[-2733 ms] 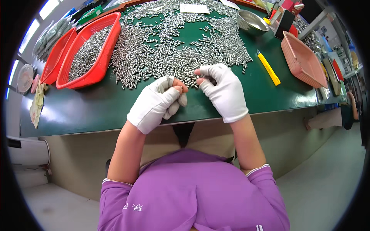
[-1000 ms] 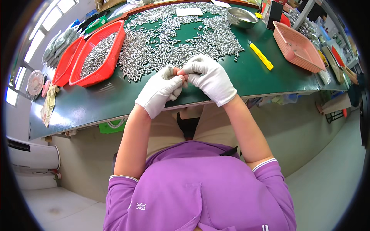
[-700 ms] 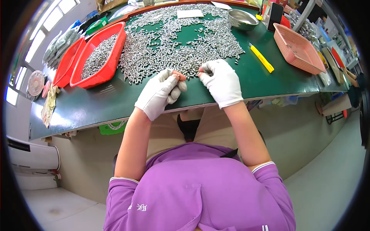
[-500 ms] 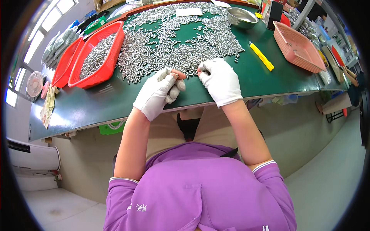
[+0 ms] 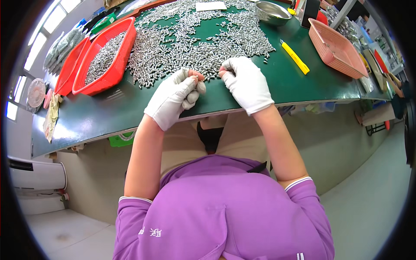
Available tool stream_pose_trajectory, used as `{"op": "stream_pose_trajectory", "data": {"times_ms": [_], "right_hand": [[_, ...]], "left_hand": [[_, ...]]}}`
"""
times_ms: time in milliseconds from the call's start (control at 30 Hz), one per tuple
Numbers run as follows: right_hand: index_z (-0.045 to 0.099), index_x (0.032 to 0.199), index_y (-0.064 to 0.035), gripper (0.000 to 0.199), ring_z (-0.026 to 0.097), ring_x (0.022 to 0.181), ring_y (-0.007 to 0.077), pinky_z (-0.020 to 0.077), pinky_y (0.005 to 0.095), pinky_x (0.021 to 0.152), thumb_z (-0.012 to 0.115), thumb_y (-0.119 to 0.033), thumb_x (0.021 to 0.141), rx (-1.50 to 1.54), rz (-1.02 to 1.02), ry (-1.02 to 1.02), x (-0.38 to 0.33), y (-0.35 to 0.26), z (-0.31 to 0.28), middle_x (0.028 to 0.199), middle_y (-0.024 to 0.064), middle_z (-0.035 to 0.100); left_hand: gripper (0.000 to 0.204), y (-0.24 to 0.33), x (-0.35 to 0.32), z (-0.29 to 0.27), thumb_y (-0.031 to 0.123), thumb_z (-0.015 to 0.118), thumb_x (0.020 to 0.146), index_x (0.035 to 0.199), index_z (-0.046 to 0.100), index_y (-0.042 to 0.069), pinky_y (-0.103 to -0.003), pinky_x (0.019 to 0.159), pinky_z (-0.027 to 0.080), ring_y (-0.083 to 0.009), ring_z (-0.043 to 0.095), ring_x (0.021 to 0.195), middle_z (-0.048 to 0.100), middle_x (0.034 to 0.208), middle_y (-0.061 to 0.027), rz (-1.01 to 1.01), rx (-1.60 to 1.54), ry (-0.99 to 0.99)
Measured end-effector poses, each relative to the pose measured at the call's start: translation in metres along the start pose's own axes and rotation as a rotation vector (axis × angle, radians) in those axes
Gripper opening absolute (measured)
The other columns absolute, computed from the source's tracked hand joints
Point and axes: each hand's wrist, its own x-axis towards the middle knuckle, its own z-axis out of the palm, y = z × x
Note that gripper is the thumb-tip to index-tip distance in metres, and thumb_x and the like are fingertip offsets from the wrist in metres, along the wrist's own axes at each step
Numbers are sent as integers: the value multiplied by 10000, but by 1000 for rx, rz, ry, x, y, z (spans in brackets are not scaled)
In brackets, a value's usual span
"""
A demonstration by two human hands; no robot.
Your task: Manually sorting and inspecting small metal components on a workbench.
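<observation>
While my left hand [image 5: 173, 96] keeps its grip curled shut on small metal pieces [image 5: 200, 88], my right hand [image 5: 247, 82] has parted from it and pinches at the near edge of the silver heap [image 5: 195, 43] on the desk [image 5: 108, 112]; red baskets [image 5: 106, 58] sit left of the heap.

I am looking down over a long green table [image 5: 108, 117] running across the room. Daylight is coming in through windows [image 5: 43, 30] on my left. A white air unit [image 5: 37, 175] is standing against the pale wall below, and grey floor [image 5: 372, 203] is stretching away on my right.
</observation>
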Motion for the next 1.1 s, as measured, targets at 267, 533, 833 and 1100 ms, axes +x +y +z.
{"op": "stream_pose_trajectory", "data": {"times_ms": [267,533,833,1100], "right_hand": [[628,918,-29,51,517,756,37,447,192,687,645,-26,870,735,97,-212,1,-15,1,839,-26,609],[649,937,-25,69,555,776,47,467,198,710,639,-21,869,687,125,-145,1,-15,2,849,-16,633],[699,895,-103,135,628,793,239,498,326,731,688,-184,788,-62,-1,-80,3,-2,-1,854,104,653],[687,852,-128,109,611,839,271,492,355,737,657,-219,800,-115,50,-87,5,-6,3,868,97,630]], "left_hand": [[211,5,2,7,175,586,925,1085,527,51,-151,506,301,-16,386,607,564,851,5,-47,142,-15],[118,4,0,8,164,559,945,1014,536,70,-150,494,297,-19,389,585,568,821,7,-36,131,53],[111,3,-1,4,179,488,986,999,524,74,-151,495,308,-21,381,576,567,829,-7,-49,56,41],[129,4,1,3,203,511,977,1004,521,77,-153,511,327,-22,389,591,570,850,-10,-50,28,26]]}}
